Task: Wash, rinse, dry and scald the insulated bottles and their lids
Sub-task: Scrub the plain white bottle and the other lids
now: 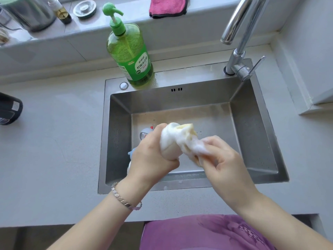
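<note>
Steel sink [255, 134]: basin wet, and on its floor a pale round piece with red marks [146, 131], mostly hidden behind the hands. Green pump bottle [130, 56], upright on the sink's back rim, was nearly full of green liquid. White bottle [168, 147], lathered in foam, was held above the basin with the left hand [151, 157] curled tight round its body, while the right hand [221, 159] pinched a soapy yellow sponge [187, 131] against its upper end.
</note>
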### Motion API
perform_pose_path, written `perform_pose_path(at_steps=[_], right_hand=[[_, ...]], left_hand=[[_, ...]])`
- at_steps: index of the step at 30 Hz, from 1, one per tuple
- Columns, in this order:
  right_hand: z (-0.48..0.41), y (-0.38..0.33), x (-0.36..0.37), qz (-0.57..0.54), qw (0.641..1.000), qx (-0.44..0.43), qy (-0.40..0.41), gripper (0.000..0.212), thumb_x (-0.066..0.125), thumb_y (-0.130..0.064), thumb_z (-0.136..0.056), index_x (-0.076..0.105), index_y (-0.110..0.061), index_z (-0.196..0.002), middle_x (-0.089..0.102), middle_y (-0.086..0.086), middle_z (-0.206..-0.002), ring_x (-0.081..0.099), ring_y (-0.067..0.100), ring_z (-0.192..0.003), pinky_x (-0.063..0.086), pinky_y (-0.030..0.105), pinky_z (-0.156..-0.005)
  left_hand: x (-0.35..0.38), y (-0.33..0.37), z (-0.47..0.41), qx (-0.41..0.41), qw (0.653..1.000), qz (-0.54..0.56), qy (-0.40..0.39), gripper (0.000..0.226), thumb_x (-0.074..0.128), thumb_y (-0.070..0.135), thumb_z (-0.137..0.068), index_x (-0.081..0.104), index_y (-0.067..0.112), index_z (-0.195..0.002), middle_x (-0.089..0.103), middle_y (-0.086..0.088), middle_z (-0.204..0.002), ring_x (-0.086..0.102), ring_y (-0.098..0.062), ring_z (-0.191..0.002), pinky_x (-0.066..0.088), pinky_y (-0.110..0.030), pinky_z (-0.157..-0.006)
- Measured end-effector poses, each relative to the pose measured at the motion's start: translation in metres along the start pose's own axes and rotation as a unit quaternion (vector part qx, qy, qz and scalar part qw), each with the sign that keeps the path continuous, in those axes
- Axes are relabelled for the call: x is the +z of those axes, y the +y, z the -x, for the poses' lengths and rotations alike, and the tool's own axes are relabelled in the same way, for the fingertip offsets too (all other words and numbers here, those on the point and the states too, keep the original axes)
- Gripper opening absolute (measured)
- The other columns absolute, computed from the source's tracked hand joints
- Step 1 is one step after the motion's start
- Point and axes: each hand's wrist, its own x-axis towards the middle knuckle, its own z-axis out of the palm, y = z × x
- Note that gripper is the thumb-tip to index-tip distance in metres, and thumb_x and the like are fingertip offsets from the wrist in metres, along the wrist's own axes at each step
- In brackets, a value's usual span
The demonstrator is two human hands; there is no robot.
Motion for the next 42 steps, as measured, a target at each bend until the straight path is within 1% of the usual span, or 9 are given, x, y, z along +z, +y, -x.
perform_pose_path(at_steps=[11,16,20,23,25,30,34,36,42], right_hand=[[-0.017,0.01,-0.003,0.01,0.998,0.047,0.031,0.019,0.046,-0.022,-0.079,0.062,-0.028,-0.085,0.057,-0.008,-0.08,0.056,0.017,-0.075,0.047,0.045,-0.068],[-0.01,0.003,-0.001,0.019,0.999,-0.023,0.032,0.023,0.046,-0.017,-0.085,0.059,-0.037,-0.081,0.054,-0.013,-0.083,0.054,0.012,-0.075,0.044,0.027,-0.064],[-0.022,0.031,-0.009,0.055,0.988,0.143,0.021,0.038,0.048,-0.009,-0.089,0.059,-0.038,-0.068,0.058,0.002,-0.081,0.053,0.011,-0.067,0.037,0.015,-0.063],[-0.021,0.035,-0.012,-0.035,0.975,0.216,0.047,0.031,0.056,-0.012,-0.09,0.061,-0.033,-0.113,0.065,-0.023,-0.081,0.057,0.002,-0.075,0.038,0.005,-0.064],[-0.019,0.026,-0.007,-0.072,0.968,0.239,0.024,0.053,0.069,-0.023,-0.082,0.049,-0.027,-0.131,0.058,-0.033,-0.1,0.052,-0.013,-0.084,0.037,-0.003,-0.068],[-0.021,0.015,0.011,-0.188,0.957,0.219,-0.039,0.107,0.084,-0.042,-0.05,0.03,-0.03,-0.142,0.051,-0.008,-0.134,0.057,0.002,-0.11,0.052,0.021,-0.082],[-0.024,0.014,0.003,-0.259,0.937,0.233,-0.024,0.072,0.076,-0.033,-0.057,0.049,-0.036,-0.124,0.063,-0.003,-0.098,0.057,0.009,-0.073,0.042,0.016,-0.049],[-0.025,0.017,-0.002,-0.295,0.926,0.238,-0.012,0.058,0.076,-0.032,-0.055,0.056,-0.037,-0.109,0.062,-0.003,-0.085,0.054,0.014,-0.066,0.039,0.018,-0.045],[-0.028,0.019,-0.007,-0.321,0.917,0.235,-0.018,0.067,0.079,-0.027,-0.051,0.054,-0.032,-0.113,0.062,0.0,-0.086,0.056,0.019,-0.067,0.042,0.022,-0.046]], left_hand=[[0.003,0.009,0.007,0.041,0.996,-0.071,-0.02,0.06,0.071,0.016,-0.061,0.05,0.035,-0.114,0.057,0.009,-0.091,0.053,-0.016,-0.084,0.047,-0.034,-0.073],[-0.003,0.011,-0.002,0.022,1.0,-0.011,-0.01,0.062,0.071,0.015,-0.059,0.049,0.039,-0.112,0.06,0.01,-0.091,0.056,-0.016,-0.086,0.05,-0.034,-0.073],[-0.011,0.003,-0.025,-0.068,0.992,0.095,0.037,0.061,0.079,0.029,-0.058,0.047,0.032,-0.11,0.061,0.009,-0.09,0.062,-0.009,-0.079,0.053,-0.028,-0.065],[-0.016,-0.005,-0.048,-0.187,0.943,0.263,0.076,0.076,0.084,0.036,-0.057,0.047,0.013,-0.119,0.065,-0.009,-0.102,0.069,-0.018,-0.082,0.057,-0.033,-0.064],[-0.013,-0.003,-0.053,-0.261,0.882,0.383,0.077,0.081,0.083,0.037,-0.06,0.043,0.01,-0.125,0.064,-0.015,-0.111,0.068,-0.025,-0.088,0.058,-0.043,-0.074],[0.01,0.019,-0.045,-0.284,0.782,0.55,0.074,0.052,0.07,0.024,-0.082,0.044,0.006,-0.123,0.062,-0.015,-0.106,0.065,-0.026,-0.086,0.054,-0.05,-0.081],[0.02,0.024,-0.037,-0.247,0.782,0.57,0.046,0.029,0.066,0.018,-0.085,0.05,0.006,-0.107,0.062,-0.014,-0.096,0.064,-0.026,-0.086,0.054,-0.047,-0.084],[0.02,0.023,-0.033,-0.226,0.796,0.561,0.035,0.04,0.066,0.016,-0.084,0.047,0.005,-0.118,0.061,-0.018,-0.104,0.063,-0.028,-0.093,0.054,-0.045,-0.084],[0.019,0.02,-0.026,-0.208,0.832,0.515,0.014,0.036,0.069,0.016,-0.082,0.048,0.014,-0.11,0.052,-0.025,-0.126,0.06,-0.031,-0.109,0.053,-0.045,-0.088]])
